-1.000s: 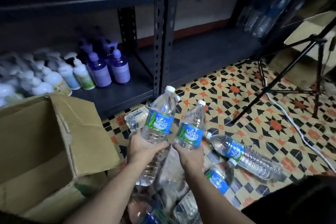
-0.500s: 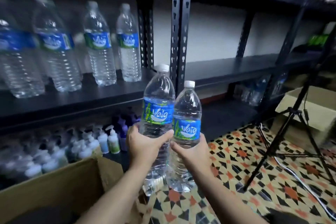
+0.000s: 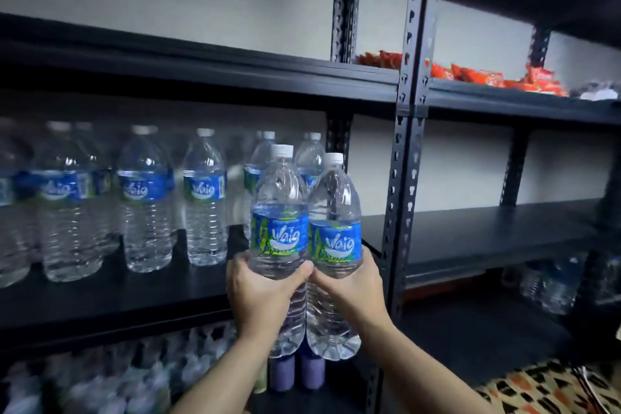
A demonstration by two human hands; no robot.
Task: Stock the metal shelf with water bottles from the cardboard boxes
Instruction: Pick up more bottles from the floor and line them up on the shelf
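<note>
1. The left hand (image 3: 265,296) is gripping the left-hand bottle (image 3: 280,212) at the centre of the frame, with fingers and thumb curling round its clear body just under the blue label.
2. The right hand (image 3: 353,292) is doing the same with the right-hand bottle (image 3: 334,212), its thumb wrapping across the front below the label.
3. Both bottles are being held upright in the air, side by side and touching, with their white caps on.
4. Their bases are hanging below the front edge of the middle board.
5. The two thumbs are all but meeting, tip to tip, where the bottles touch.
6. The metal shelf (image 3: 408,111) is filling the frame, and the held pair is hovering just left of its perforated front upright.
7. The stocked bottles (image 3: 205,198) are standing upright in a row along the middle board, running off to the left of the frame.
8. Two more capped bottles are showing directly behind the held pair.
9. Orange packets (image 3: 484,77) are lying on the upper board at upper right.
10. Purple bottles (image 3: 295,376) are standing on the lower level right under the held pair.
11. Pale bottles (image 3: 100,380) are blurring together at lower left.
12. A dim cluster of water bottles (image 3: 554,286) is sitting low at the right, too dark to make out clearly.
13. Patterned floor tiles (image 3: 551,390) are peeking in at the bottom right corner.
</note>
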